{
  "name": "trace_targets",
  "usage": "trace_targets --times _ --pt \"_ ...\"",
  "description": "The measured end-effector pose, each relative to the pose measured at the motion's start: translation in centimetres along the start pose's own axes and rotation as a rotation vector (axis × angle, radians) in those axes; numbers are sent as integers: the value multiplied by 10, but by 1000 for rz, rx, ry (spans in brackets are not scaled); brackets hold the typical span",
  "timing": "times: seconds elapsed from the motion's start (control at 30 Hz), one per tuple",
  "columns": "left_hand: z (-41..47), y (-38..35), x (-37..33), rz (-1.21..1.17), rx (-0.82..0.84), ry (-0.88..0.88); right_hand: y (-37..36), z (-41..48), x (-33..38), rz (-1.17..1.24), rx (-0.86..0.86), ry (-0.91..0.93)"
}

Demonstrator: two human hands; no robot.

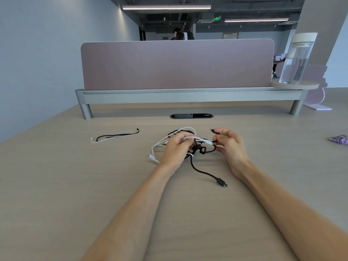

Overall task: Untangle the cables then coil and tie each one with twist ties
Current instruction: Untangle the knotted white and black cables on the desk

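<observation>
A white cable and a black cable lie tangled together on the wooden desk. My left hand grips the white cable near the knot. My right hand pinches the black cable close to its plug, which sticks out past my fingers. One white plug rests on the desk left of my left wrist. A black plug lies nearer to me, between my forearms. Two twist ties, one black and one white, lie side by side further left.
A pink divider panel on a grey rail closes off the desk's far side. A cable port sits in the desk below it. A clear water bottle stands on a round shelf at right. A purple packet lies at the right edge.
</observation>
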State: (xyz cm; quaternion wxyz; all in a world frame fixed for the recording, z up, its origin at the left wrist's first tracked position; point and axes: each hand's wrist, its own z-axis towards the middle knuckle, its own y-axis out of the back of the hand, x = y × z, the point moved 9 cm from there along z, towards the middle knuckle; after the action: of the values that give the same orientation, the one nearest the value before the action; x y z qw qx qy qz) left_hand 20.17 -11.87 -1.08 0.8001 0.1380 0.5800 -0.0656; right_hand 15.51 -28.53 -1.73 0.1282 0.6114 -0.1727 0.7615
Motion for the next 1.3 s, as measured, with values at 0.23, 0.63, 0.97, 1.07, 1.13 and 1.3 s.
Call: trace_targets --times 0.23,0.63,0.97,1.07,1.13,1.3 --pt "-8 -12 -4 56 139 -8 1 -3 15 -182 2 234" --pt "-3 -14 7 231 81 -10 4 -1 9 -77 -43 122" --pt "0 -4 9 191 33 58 4 0 3 -150 -31 81" --pt "-1 -14 11 316 83 31 -1 -1 5 -187 6 88" --pt "-2 -20 13 368 132 16 -5 -4 9 -186 33 120" --pt "0 -20 13 303 145 47 5 -8 19 -257 -46 237"
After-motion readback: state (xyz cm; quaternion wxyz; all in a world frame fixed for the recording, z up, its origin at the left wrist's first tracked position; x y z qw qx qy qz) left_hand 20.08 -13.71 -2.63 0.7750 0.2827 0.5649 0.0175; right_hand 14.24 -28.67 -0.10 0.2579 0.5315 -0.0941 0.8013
